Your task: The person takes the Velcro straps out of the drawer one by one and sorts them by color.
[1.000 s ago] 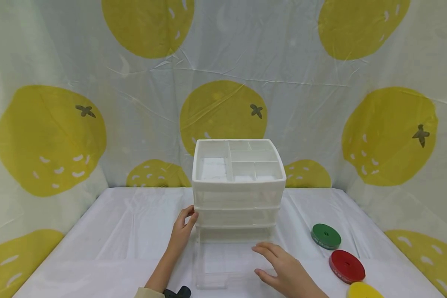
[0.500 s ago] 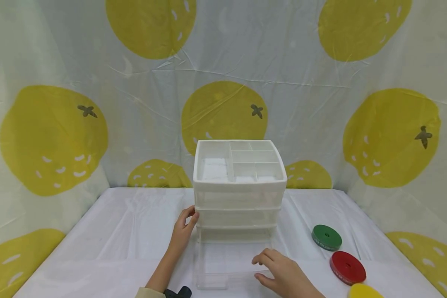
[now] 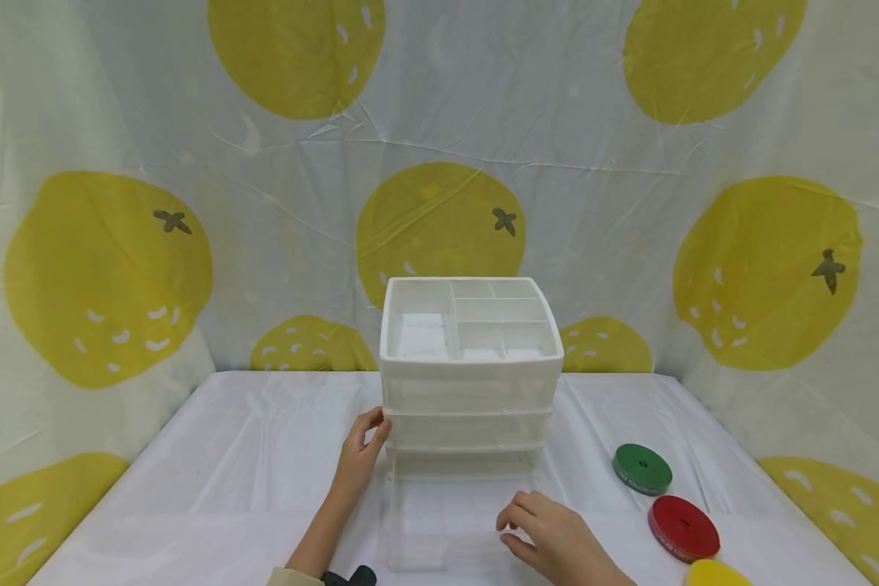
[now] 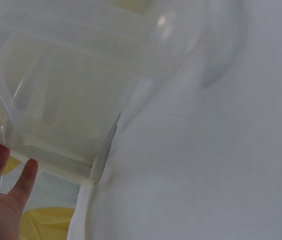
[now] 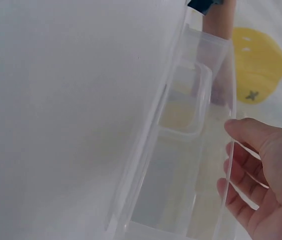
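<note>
A white plastic drawer organizer [image 3: 472,391] stands mid-table, its top tray divided into compartments. Its bottom drawer [image 3: 417,553], clear plastic, sticks out toward me. The left hand [image 3: 359,456] rests against the organizer's left side; in the left wrist view the fingertips of the left hand [image 4: 3,195] touch its edge with the fingers fairly straight. Over the right part of the drawer's front wall, the right hand [image 3: 549,533] has curled fingers. In the right wrist view, the rim of the drawer [image 5: 180,175] runs between the thumb and fingers of the right hand [image 5: 260,175].
To the right lie a green flat roll [image 3: 642,468], a red flat roll [image 3: 684,527] and a yellow round thing [image 3: 718,574], partly cut off. A white cloth [image 3: 249,464] covers the table. Behind hangs a curtain [image 3: 593,203] with yellow lemon prints.
The right hand has lowered slightly, and its fingers have curled in toward the thumb at the drawer's front wall. The left hand, organizer and drawer look unmoved.
</note>
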The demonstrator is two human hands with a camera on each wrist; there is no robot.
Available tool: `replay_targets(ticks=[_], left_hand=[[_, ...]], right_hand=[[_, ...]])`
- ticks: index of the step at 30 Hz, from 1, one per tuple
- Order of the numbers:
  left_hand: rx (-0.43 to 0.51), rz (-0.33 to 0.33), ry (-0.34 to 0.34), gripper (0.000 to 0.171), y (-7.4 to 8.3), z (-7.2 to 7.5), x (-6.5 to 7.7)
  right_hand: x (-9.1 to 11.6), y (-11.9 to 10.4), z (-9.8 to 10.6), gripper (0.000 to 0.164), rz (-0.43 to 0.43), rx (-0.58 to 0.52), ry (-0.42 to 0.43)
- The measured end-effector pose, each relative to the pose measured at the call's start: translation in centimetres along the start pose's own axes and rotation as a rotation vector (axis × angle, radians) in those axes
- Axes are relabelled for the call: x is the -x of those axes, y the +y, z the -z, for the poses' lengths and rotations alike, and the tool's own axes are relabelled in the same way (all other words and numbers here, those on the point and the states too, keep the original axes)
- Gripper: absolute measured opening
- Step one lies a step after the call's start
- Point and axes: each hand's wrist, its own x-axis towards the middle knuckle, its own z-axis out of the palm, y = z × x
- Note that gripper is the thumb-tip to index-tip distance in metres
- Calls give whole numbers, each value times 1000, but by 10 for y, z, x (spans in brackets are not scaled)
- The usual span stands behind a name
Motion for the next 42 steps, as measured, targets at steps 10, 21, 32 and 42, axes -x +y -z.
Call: replay_targets(ticks=[10, 21, 32, 42], left_hand=[[-8, -14, 5, 37, -4, 0, -1], [3, -18, 22, 37, -5, -1, -2], [0, -15, 17, 38, -4, -1, -1], [-7, -7, 11, 39, -4, -1, 0]], right_hand=[[-11, 2, -7, 24, 142, 149, 190], [-25, 9, -15, 26, 195, 273, 311], [-34, 16, -19, 24, 146, 286, 290], [-43, 22, -23, 22, 83, 280, 269]])
